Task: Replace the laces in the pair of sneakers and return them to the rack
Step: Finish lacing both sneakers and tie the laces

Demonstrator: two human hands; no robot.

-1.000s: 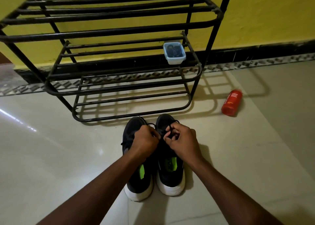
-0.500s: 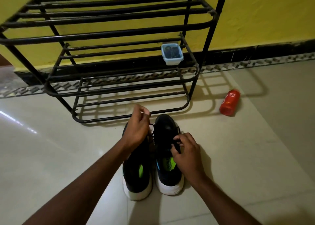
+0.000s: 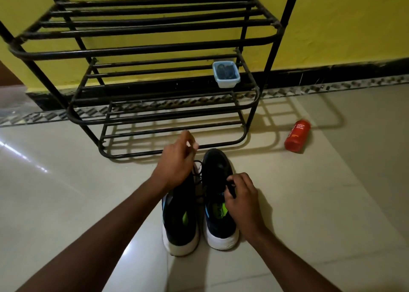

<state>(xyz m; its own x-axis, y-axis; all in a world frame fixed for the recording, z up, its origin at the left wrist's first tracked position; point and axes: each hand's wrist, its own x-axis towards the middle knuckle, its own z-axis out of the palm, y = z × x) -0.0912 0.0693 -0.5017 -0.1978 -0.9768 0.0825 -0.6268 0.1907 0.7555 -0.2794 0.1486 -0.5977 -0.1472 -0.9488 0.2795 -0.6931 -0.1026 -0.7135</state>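
Two black sneakers with white soles stand side by side on the floor, toes toward the rack: the left sneaker (image 3: 179,223) and the right sneaker (image 3: 218,203). My left hand (image 3: 177,159) is raised above the left sneaker's toe and pinches a black lace (image 3: 197,172) that runs down to the right sneaker. My right hand (image 3: 240,197) rests on the right sneaker's tongue area and pinches the lace at its eyelets. The black metal shoe rack (image 3: 155,48) stands just beyond the shoes.
A small pale blue tub (image 3: 226,74) with dark contents sits on the rack's middle shelf, right side. A red bottle (image 3: 297,135) lies on the floor to the right. A yellow wall with a black skirting runs behind. Pale floor tiles spread all round.
My left hand has lifted up and away from the shoes toward the rack, drawing the lace out. My right hand has slid back along the right sneaker.
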